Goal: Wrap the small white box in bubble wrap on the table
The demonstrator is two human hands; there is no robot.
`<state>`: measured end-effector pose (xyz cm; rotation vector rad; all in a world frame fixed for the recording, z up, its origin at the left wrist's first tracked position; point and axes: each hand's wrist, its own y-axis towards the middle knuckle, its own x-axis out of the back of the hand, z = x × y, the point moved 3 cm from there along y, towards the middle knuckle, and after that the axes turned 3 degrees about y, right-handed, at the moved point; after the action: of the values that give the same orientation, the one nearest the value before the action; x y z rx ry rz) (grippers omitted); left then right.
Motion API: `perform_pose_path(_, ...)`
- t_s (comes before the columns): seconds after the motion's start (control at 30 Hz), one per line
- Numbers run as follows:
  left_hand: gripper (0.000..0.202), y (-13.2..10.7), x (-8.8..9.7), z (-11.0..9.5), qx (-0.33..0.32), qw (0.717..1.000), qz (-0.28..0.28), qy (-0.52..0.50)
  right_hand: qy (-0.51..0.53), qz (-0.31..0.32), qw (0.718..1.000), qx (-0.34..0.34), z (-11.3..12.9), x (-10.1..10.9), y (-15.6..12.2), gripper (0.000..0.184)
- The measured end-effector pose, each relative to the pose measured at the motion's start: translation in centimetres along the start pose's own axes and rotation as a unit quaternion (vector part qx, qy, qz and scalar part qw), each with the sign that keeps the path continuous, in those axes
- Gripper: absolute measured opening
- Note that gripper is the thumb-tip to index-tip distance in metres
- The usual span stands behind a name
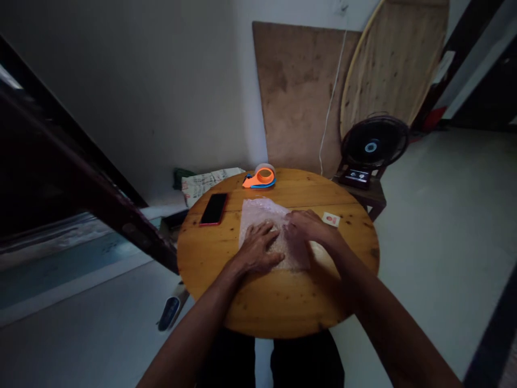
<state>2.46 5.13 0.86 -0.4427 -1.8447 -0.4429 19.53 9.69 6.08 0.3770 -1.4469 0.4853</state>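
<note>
A sheet of pinkish, see-through bubble wrap lies on the round wooden table. Spread flat on its left part is my left hand, fingers apart and pressing down. My right hand is closed at the upper right edge of the wrap, with fingers bent over the plastic. Its fingertips are partly hidden, though the wrap bunches up beneath them. Whether anything lies inside the wrap I cannot tell.
An orange and blue tape dispenser stands at the table's far edge. A phone lies at the left, and a small white card with a red mark at the right. Beyond the table, a black fan sits on a wooden stool.
</note>
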Motion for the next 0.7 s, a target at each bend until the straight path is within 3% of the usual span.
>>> perform_pose_path(0.13,0.072,0.0,0.5,-0.2,0.0,1.0,-0.02,0.001,-0.005,-0.084,0.996,0.012,-1.0,1.5,-3.3,0.032)
perform_pose_path(0.23,0.073,0.0,0.6,-0.3,-0.011,1.0,-0.022,0.003,-0.042,-0.167,0.982,-0.08,-3.6,1.3,-6.0,0.043)
perform_pose_path(0.3,0.072,0.1,0.5,-0.2,-0.019,1.0,-0.025,0.001,-0.049,-0.16,0.974,-0.153,-5.7,0.2,-7.2,0.053)
perform_pose_path(0.37,0.07,0.1,0.5,-0.2,-0.019,0.999,-0.031,-0.003,-0.004,-0.133,0.974,-0.183,-7.4,-0.9,-7.8,0.046)
perform_pose_path(0.47,0.069,0.0,0.5,-0.3,-0.016,0.999,-0.036,-0.006,0.085,-0.156,0.954,-0.243,-8.9,-1.2,-8.2,0.042)
perform_pose_path(0.57,0.066,-0.2,0.6,-0.3,-0.023,0.999,-0.046,-0.011,0.205,-0.206,0.924,-0.249,-8.2,0.4,-8.4,0.043)
perform_pose_path(0.7,0.069,-0.5,0.8,-0.2,-0.018,0.999,-0.032,-0.014,0.439,-0.205,0.868,-0.111,-2.3,3.7,-8.1,0.047)
